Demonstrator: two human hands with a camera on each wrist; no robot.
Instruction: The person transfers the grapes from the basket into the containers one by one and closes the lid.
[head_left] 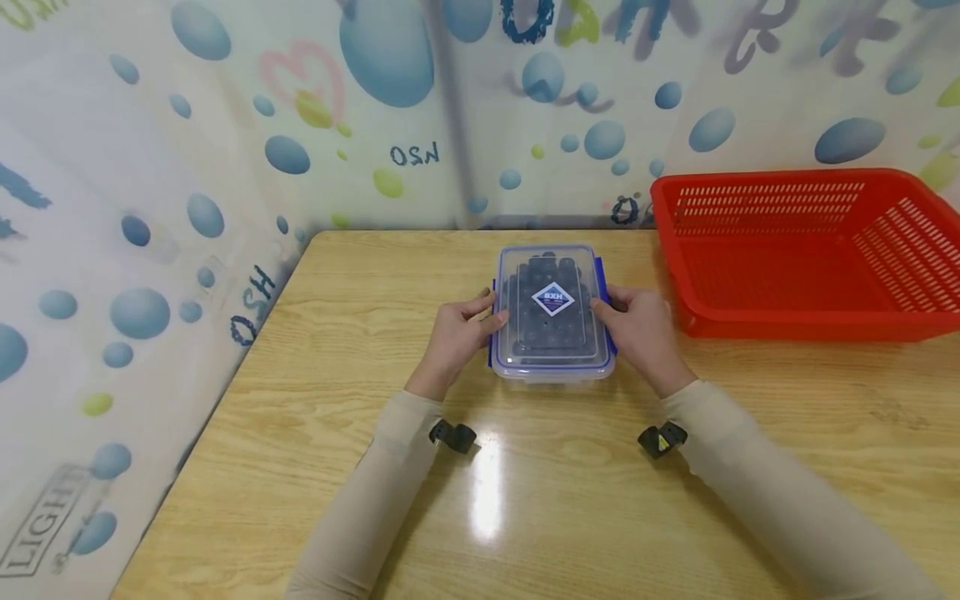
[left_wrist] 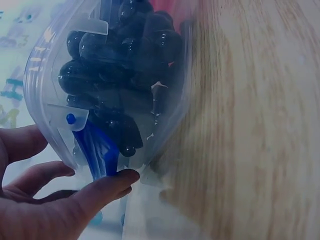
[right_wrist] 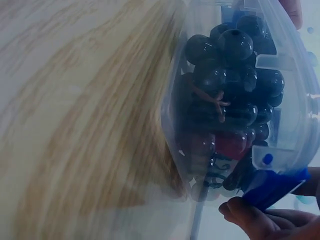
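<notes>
Box (head_left: pixel 552 312), long axis near–far on the tabletop (head_left: pixel 315 400), between both grips: left hand (head_left: pixel 455 337) and right hand (head_left: pixel 637 331) each pinch a blue side clip.

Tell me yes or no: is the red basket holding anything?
No, in the head view the red basket shows only its bare slotted floor and walls.

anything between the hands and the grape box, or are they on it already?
Nothing visible in the way. The left hand and the right hand are already at the two sides of the clear box of dark grapes, fingers on its blue side clips. The box rests on the wooden table, lid on.
</notes>
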